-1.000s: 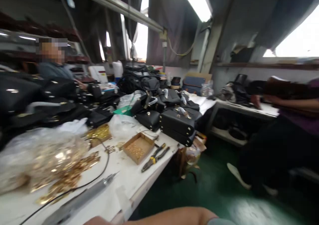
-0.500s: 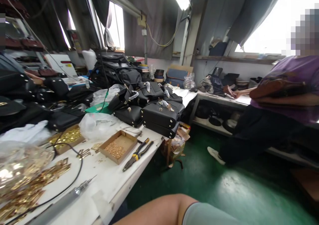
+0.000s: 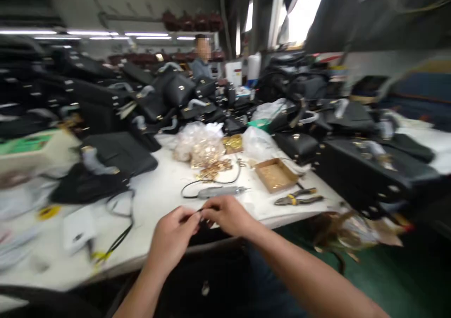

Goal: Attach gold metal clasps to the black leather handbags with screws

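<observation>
As 2 hands (image 3: 171, 236) (image 3: 230, 214) meet, fingers (image 3: 212, 203) curled

Head-worn, looking forward and down from close behind and above the fingers (image 3: 191, 223), across the counter (image 3: 151, 219) beyond them.

Bare forearms (image 3: 303, 268) angle inward, left hand (image 3: 173, 233) and right hand (image 3: 230, 214) close together, fingers (image 3: 213, 203) bent in a pinch.
</observation>
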A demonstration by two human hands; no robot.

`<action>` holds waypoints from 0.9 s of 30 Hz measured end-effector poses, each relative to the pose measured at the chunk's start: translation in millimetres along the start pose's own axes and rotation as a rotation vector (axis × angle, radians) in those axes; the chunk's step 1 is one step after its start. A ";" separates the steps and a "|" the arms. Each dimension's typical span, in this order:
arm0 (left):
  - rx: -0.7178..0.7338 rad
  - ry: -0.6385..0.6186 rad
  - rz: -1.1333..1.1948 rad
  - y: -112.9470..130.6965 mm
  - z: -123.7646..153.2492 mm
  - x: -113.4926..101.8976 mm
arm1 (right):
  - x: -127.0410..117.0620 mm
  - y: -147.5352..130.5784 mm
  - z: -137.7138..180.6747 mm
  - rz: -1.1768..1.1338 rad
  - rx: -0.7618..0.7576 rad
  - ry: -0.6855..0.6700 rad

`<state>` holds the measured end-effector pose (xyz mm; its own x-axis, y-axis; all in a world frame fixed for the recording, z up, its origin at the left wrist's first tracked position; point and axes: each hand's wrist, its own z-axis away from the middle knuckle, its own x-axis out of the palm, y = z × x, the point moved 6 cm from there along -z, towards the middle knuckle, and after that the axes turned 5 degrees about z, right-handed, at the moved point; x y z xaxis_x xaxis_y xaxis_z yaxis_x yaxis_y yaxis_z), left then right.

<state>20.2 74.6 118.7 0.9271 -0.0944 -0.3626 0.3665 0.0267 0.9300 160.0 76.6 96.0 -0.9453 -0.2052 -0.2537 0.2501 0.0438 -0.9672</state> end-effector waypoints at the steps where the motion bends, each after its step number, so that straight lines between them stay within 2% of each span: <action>1: -0.040 0.002 -0.005 -13.3 -5.6 -7.4 | 1.4 3.2 -5.2 0.011 -0.027 0.001; 4: -0.043 -0.045 0.066 -36.4 -22.8 -13.8 | 3.1 11.2 -19.1 0.036 -0.055 -0.020; 6: -0.044 -0.066 0.128 -42.2 -29.8 -11.1 | 3.5 14.2 -22.8 0.051 -0.055 -0.049; 10: -0.027 -0.085 0.191 -43.2 -32.8 -5.8 | 3.1 19.0 -24.5 0.082 -0.039 -0.079; 19: -0.023 -0.080 0.255 -45.3 -31.2 -8.2 | 3.9 22.6 -24.8 0.075 -0.032 -0.080; 27: -0.018 -0.086 0.138 -42.1 -21.9 -10.3 | 6.5 16.7 -17.5 0.119 -0.080 -0.074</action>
<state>-3.1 96.2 82.0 0.9591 -0.1730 -0.2241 0.2378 0.0630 0.9693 154.4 93.1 78.0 -0.8910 -0.2656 -0.3682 0.3392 0.1497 -0.9287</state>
